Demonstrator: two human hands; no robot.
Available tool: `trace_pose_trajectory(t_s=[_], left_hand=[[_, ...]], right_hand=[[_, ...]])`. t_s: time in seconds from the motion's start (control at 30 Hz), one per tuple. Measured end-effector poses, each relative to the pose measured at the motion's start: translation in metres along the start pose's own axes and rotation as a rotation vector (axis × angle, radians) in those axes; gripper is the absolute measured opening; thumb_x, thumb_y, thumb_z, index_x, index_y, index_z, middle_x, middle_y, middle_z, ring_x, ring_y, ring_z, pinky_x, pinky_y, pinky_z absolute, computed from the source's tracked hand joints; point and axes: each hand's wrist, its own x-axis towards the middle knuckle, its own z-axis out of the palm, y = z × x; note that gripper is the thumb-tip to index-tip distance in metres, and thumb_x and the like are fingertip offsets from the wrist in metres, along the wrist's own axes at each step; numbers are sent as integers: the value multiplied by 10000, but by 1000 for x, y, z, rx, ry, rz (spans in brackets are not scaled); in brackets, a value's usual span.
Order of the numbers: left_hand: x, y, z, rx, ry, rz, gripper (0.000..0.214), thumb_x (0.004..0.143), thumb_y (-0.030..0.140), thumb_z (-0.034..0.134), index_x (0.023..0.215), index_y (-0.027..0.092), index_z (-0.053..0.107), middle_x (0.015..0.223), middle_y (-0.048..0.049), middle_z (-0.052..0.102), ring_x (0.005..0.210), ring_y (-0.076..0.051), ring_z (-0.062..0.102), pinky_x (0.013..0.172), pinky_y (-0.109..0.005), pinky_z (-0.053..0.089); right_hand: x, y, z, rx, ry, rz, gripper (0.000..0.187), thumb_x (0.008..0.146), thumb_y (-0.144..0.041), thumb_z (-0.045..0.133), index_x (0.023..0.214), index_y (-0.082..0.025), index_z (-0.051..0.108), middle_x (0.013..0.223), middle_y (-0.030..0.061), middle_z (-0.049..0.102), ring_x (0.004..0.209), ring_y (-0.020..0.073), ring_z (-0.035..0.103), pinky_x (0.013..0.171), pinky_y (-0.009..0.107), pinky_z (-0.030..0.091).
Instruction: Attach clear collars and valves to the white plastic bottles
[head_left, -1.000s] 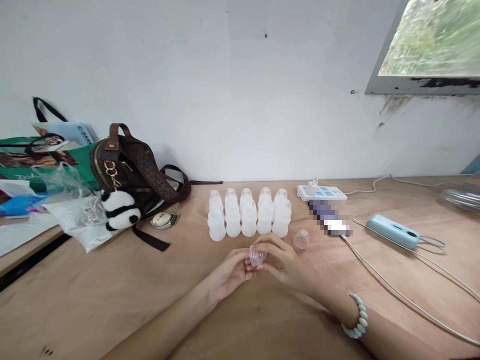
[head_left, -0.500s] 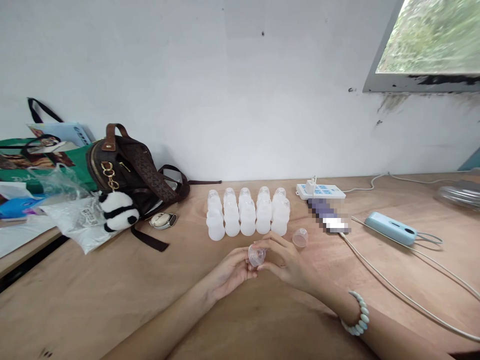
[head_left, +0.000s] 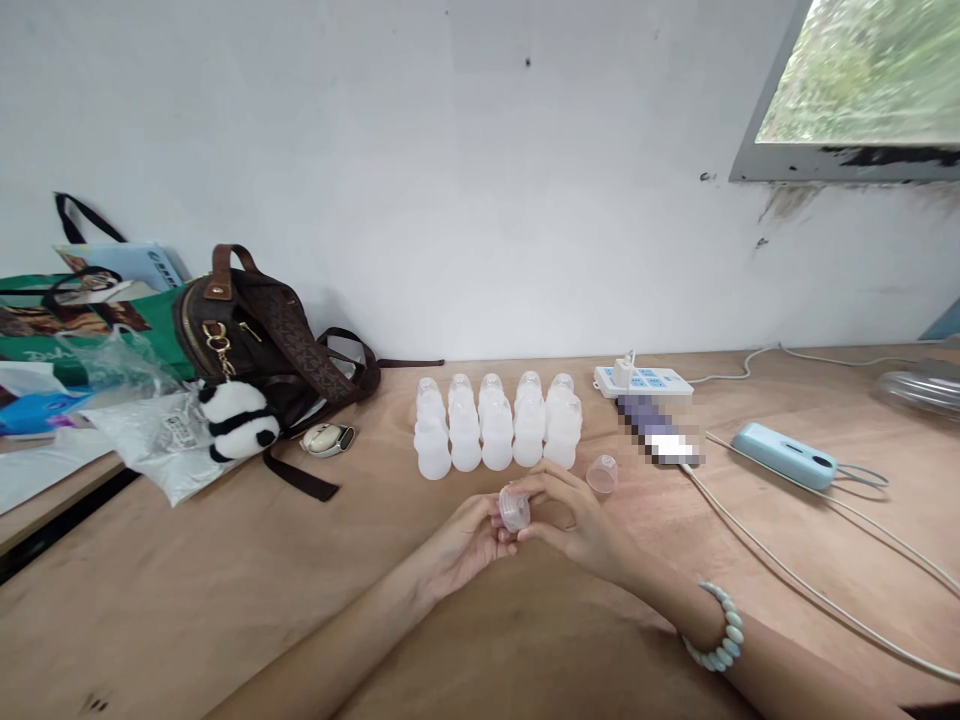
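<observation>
A small clear baby bottle nipple ring [head_left: 514, 510] with threaded sides is held up between both hands, above the table. My left hand [head_left: 466, 550] is closed on its left side, palm turned upward. From the right, the thumb and fingers of my right hand [head_left: 571, 520] pinch its rim. Just beyond my fingers stand rows of small frosted white baby bottles [head_left: 496, 435], the back ones with clear domed tops. To the right of them a clear dome cap [head_left: 602, 474] lies by itself on the table.
The wooden table [head_left: 360, 540] meets a white wall. A backpack [head_left: 255, 330] with a panda plush [head_left: 241, 422] and a watch [head_left: 328, 440] lie left. On the right are a power strip [head_left: 645, 381], a blurred-out phone [head_left: 656, 430], a blue power bank [head_left: 784, 456] and white cables.
The nipple ring has turned slightly between my fingers, and its nipple shows less clearly. Both hands stay in nearly the same place. The whole view has shifted a little.
</observation>
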Motion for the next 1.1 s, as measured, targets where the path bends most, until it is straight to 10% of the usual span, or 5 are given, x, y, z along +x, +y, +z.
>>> trace_pose_trajectory(t_s=[0.33,0.67,0.87,1.1], left_hand=[[10,15,-20,351,-23,77,176,672,304,545,584,202,430,603,39,400,538,-112,380,542,-248,389],[0,41,-36,997,-115,131,176,700,89,575,765,188,705,665,14,625,627,-152,512,614,-230,346],[-2,43,-35,1084,-83,297,380,629,11,504,874,216,712,926,-24,622,826,-200,529,765,-258,400],[-4,40,-23,1090,-207,264,399,689,14,437,827,213,754,776,-28,715,745,-200,610,725,-264,436]], right_hand=[[5,-2,-21,-64,200,8,274,877,-328,652,1111,-235,546,949,47,598,839,185,623,752,334,547],[6,5,-28,-764,-530,150,256,710,-74,613,941,-179,580,983,84,616,873,242,569,765,374,455],[4,6,-29,-725,-539,185,261,753,-253,736,964,-191,596,999,77,603,922,259,557,802,405,457],[5,10,-23,-654,-489,100,109,807,-178,675,874,-195,592,950,50,588,888,217,551,793,367,462]])
